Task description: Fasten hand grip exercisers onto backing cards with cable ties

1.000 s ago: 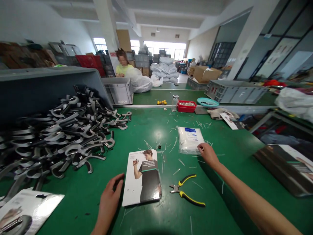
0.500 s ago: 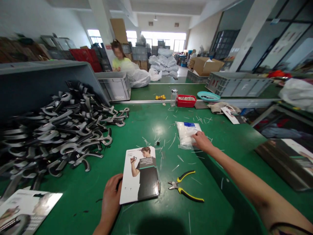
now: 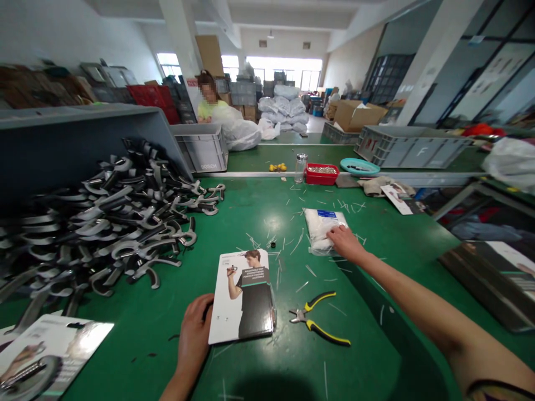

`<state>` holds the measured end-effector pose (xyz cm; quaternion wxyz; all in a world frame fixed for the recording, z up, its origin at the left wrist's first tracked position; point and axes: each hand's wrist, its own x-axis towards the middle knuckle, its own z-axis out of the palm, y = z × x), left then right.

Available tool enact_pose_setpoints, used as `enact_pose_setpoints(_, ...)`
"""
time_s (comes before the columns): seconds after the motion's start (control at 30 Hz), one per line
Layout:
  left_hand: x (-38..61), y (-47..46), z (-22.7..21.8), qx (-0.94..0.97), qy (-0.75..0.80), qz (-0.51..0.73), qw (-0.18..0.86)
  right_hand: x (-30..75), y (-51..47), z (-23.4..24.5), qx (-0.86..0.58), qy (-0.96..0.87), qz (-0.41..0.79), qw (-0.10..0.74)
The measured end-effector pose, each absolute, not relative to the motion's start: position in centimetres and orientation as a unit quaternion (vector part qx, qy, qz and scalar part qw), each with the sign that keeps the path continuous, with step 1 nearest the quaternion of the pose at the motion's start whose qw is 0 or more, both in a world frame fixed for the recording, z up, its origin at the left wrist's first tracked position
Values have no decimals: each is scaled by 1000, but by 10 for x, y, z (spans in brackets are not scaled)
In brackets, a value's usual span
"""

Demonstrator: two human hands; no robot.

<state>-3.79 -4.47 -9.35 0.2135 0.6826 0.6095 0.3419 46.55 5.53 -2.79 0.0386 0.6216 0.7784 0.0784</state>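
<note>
A printed packaging card (image 3: 244, 296) showing a person in a black shirt lies flat on the green table (image 3: 267, 367). My left hand (image 3: 194, 333) rests at its lower left corner, fingers curled against the card's edge. My right hand (image 3: 345, 243) reaches forward and lies on a clear plastic bag of white pieces (image 3: 322, 229), fingers down on its near right side. Yellow-handled pliers (image 3: 316, 323) lie between my two arms, untouched.
A big heap of grey and black hand-grip parts (image 3: 112, 223) spills from a grey bin (image 3: 75, 139) at left. Another card (image 3: 45, 356) lies at the lower left. White clippings litter the table. A red tray (image 3: 321, 174), a jar (image 3: 300, 167) and grey crates stand behind; a person works far back.
My right hand has moved from the bag's near edge up onto the bag. My left hand has closed in against the card's corner.
</note>
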Motion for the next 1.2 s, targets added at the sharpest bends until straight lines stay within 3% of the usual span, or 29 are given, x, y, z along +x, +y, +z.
enact_pose_setpoints(0.37, -37, -44, -91, 684, 615, 337, 202, 485, 45, -28, 602, 797, 3, -51)
enact_pose_setpoints(0.63, -38, -44, -95, 687, 616, 332, 195, 503, 42, -24, 645, 733, -40, -213)
enact_pose_setpoints(0.8, -35, -45, -91, 686, 614, 340, 189, 504, 43, 11, 669, 662, -34, -335)
enact_pose_setpoints(0.9, -35, -45, -91, 690, 610, 339, 193, 488, 45, 35, 649, 572, -106, -490)
enact_pose_setpoints(1.0, -35, -45, -91, 689, 607, 346, 191, 444, 41, 30, 595, 419, -250, -638)
enact_pose_setpoints(1.07, -36, -45, -90, 689, 606, 349, 191, 404, 32, 6, 575, 320, -337, -673)
enact_pose_setpoints(1.2, -35, -46, -88, 689, 603, 354, 193, 340, 10, -47, 583, 300, -403, -638)
